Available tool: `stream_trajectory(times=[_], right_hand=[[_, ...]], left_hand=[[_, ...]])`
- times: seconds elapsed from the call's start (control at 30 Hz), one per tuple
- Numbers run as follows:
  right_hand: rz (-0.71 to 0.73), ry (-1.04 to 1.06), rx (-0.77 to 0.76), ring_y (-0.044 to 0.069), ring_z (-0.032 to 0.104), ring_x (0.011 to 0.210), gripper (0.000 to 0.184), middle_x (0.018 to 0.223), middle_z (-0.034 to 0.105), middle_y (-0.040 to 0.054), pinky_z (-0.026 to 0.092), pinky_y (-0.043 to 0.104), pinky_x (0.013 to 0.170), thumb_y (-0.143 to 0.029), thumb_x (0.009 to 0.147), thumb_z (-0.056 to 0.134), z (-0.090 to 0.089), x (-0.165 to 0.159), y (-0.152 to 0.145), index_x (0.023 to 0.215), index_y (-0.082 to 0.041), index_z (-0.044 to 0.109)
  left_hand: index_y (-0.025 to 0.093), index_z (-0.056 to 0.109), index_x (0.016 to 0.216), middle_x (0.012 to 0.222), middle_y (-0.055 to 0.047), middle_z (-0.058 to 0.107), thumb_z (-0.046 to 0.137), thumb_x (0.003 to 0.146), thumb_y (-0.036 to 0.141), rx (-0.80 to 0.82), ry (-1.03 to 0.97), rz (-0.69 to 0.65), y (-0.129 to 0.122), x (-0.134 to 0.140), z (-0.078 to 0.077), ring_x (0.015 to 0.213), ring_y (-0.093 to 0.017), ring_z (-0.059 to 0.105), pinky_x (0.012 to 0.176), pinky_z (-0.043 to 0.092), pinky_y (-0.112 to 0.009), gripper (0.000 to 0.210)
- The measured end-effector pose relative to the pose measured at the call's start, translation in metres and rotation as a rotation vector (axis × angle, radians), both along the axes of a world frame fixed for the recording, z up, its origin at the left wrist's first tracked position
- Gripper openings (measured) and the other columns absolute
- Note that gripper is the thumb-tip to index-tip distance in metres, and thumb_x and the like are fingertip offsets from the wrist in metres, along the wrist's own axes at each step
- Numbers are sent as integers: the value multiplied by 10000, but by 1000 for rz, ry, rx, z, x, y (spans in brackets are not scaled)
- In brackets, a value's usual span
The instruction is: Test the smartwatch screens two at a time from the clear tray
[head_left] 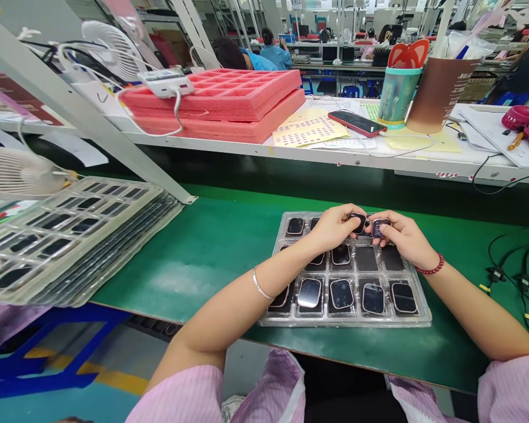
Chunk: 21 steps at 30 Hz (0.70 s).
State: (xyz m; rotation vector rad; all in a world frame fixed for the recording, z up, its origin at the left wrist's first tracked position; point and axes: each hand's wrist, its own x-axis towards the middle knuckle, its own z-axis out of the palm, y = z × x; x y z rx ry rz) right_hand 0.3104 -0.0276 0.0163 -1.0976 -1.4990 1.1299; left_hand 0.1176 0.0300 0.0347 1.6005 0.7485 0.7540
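Observation:
Over the back of a clear plastic tray, my left hand is closed on a dark smartwatch, pinched between thumb and fingers. Close beside it, my right hand grips another smartwatch whose screen shows faint markings. The two watches nearly meet; whether they touch I cannot tell. Below my hands, rows of square smartwatches with dark glass faces sit in the tray's compartments. Two compartments in the middle row, under my right hand, show only dark bottoms. My hands hide part of the back row.
Stacked trays of watches stand at the left on the green bench, beside a white fan. Black cables lie at the right. The shelf above carries pink foam trays, a phone and cups.

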Motion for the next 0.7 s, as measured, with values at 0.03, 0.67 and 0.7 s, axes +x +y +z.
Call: stream_trajectory(times=[0.03,0.67,0.7], right_hand=[[1,-1,-2,148,663,669,276,949,706,73,551,246,557,-353,870,619,0,0,0,1079,-173,636],[-8,12,15,182,688,793,356,1074,688,88,578,268,599,-333,856,639,-1,0,0,1180,-195,587],[-4,13,16,192,690,820,382,1105,680,95,584,278,611,-338,856,642,-1,0,0,1205,-199,575]], left_hand=[[117,635,928,773,-21,647,534,832,154,1,6,2,0,0,0,615,-80,569,563,488,-179,144],[126,615,1011,922,-45,669,558,741,71,-7,-16,42,1,1,-4,731,-107,617,666,514,-214,281],[128,611,1017,925,-43,669,562,717,52,-2,-16,55,2,1,-5,730,-105,618,671,508,-212,314]])
